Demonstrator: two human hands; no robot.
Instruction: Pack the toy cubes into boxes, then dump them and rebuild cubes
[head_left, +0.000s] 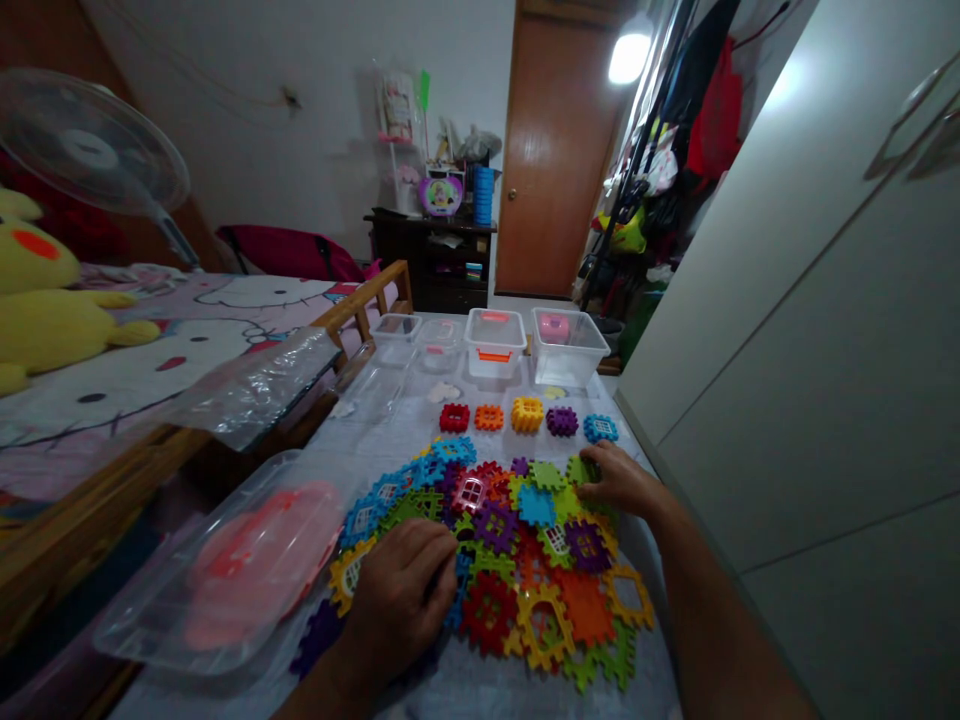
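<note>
A heap of flat, toothed plastic tiles (517, 540) in many colours lies on the grey table (390, 420). My left hand (401, 590) rests palm down on the heap's near left side, its fingers curled over blue and green tiles. My right hand (619, 478) lies on the heap's far right edge, fingertips pressed on a green tile (579, 468). Beyond the heap, small stacks stand in a row by colour: red (454, 417), orange (488, 417), yellow (527, 413), purple (562, 421) and blue (601, 428).
Several clear plastic boxes (568, 347) stand at the table's far end. A clear lid over a pink one (240, 570) lies near left. A bed with a yellow plush toy (45, 300) and a fan (90, 150) is left; white cupboard doors (810, 350) close the right.
</note>
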